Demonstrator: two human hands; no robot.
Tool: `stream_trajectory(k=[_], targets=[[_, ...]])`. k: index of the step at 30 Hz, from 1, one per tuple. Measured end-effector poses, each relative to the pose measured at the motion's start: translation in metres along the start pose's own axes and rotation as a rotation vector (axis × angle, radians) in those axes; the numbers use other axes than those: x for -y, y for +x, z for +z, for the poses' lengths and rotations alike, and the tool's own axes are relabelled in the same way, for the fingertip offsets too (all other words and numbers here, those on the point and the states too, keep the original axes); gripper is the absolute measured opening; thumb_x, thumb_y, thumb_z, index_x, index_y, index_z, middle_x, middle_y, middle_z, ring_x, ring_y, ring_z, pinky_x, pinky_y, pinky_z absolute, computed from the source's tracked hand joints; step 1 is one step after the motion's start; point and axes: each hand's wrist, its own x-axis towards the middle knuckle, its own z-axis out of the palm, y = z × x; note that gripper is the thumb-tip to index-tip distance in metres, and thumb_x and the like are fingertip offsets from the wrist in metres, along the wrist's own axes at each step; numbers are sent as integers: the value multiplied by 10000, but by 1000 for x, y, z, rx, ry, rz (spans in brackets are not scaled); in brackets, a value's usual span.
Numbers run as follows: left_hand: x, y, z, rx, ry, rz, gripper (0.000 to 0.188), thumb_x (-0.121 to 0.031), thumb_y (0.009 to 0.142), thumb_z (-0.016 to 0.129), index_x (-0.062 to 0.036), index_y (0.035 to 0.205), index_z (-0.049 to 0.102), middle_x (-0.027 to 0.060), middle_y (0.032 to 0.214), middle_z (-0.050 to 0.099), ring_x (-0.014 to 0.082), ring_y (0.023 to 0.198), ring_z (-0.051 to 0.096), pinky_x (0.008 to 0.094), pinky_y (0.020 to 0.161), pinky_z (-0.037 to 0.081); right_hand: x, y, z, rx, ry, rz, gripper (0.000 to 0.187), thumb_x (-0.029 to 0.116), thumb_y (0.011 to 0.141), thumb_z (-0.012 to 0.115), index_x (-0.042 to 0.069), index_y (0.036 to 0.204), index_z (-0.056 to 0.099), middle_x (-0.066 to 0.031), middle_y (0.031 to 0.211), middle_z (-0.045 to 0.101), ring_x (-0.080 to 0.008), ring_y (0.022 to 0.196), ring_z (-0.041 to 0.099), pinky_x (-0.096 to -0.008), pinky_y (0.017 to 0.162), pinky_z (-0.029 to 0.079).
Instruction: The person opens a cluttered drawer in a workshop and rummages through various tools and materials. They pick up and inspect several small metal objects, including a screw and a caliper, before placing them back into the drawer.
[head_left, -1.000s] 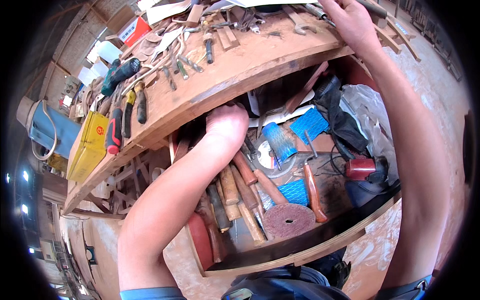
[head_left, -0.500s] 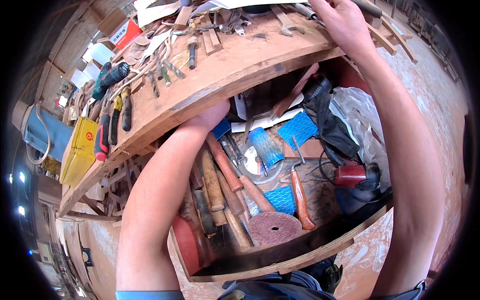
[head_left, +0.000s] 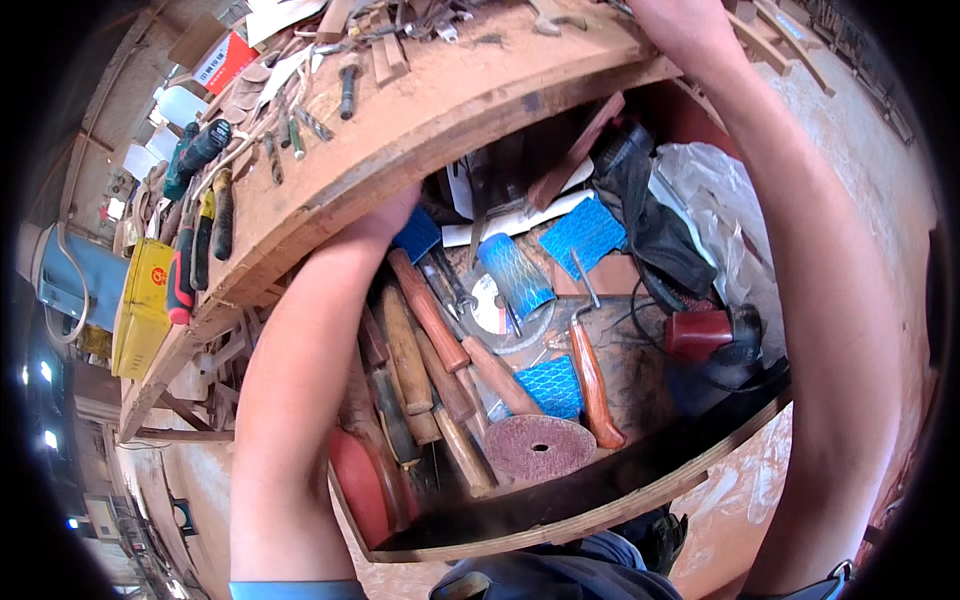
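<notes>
My left hand (head_left: 394,214) reaches under the overhanging benchtop (head_left: 420,125) into the back of an open wooden drawer (head_left: 560,528); its fingers are hidden beneath the wood. My right hand (head_left: 690,28) is at the benchtop's far right corner, cut by the upper edge, so its fingers do not show. Below my left wrist lie wooden-handled tools, among them a reddish handle (head_left: 430,312). Nearby are a blue mesh-patterned roll (head_left: 516,275), a flat blue sheet (head_left: 583,238), a round abrasive disc (head_left: 538,446) and a bent-shank tool with a brown wooden handle (head_left: 596,392).
A red-and-black power tool (head_left: 698,335), dark cloth (head_left: 672,245) and clear plastic bag (head_left: 722,200) fill the drawer's right side. On the benchtop's left stand a green drill (head_left: 196,155), screwdrivers and pliers. A yellow box (head_left: 142,310) hangs by the left edge.
The view has shifted a little, so bench and drawer contents appear farther left and slightly higher. My left hand stays under the benchtop; the fingers of my right hand have passed out of view.
</notes>
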Motion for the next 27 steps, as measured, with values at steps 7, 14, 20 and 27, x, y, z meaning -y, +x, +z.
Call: stream_trajectory(k=[7,14,20,27], targets=[[39,-13,9,88,173,68,491,-366,992,535,-161,1439,549,136,1496,520,350,1398,450,462,1172,341,8,-4,-1,-10,-108,-53,347,259,980,627,-71,1050,708,-144,897,740,-180,838,682,-330,779,537],[20,-12,2,56,166,72,343,-273,966,552,-114,1237,690,140,1253,683,343,1215,603,447,1058,456,6,-8,3,40,-51,-94,334,256,977,629,-64,1024,713,-139,871,735,-187,824,678,-342,783,534],[10,0,0,143,144,94,342,-277,939,558,-118,1208,696,141,1207,696,339,1164,623,447,1027,470,0,4,-5,-1,-107,-73,316,247,971,638,-56,1021,714,-143,857,729,-189,813,677,-343,771,533],[-10,2,-21,5,64,180,329,-226,914,577,-96,1199,678,160,1125,712,358,1091,651,460,974,493,-6,0,6,17,-31,1,291,230,961,649,-41,1043,718,-141,889,739,-191,824,682,-339,782,537]])
